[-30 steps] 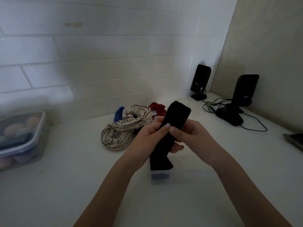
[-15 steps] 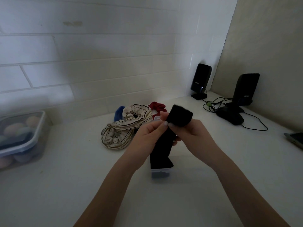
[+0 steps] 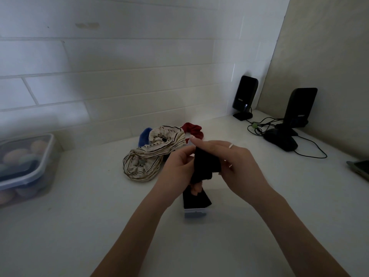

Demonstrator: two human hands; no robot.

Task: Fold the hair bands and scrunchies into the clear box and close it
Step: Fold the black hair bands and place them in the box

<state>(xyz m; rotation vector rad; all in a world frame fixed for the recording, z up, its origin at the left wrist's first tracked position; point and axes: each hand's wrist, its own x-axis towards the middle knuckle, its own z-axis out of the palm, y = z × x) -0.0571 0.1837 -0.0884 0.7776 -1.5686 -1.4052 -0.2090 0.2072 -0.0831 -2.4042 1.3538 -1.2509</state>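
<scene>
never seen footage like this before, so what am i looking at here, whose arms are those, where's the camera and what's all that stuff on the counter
There is no machine here: a person wears one camera on the head, looking down at their own two arms. Both hands, the left hand and the right hand, hold a black hair band above a small clear box that has dark fabric in it. Behind lie a striped scrunchie, a red scrunchie and a blue one. At left stands a lidded tub; at right, two black speakers and a mouse.
</scene>
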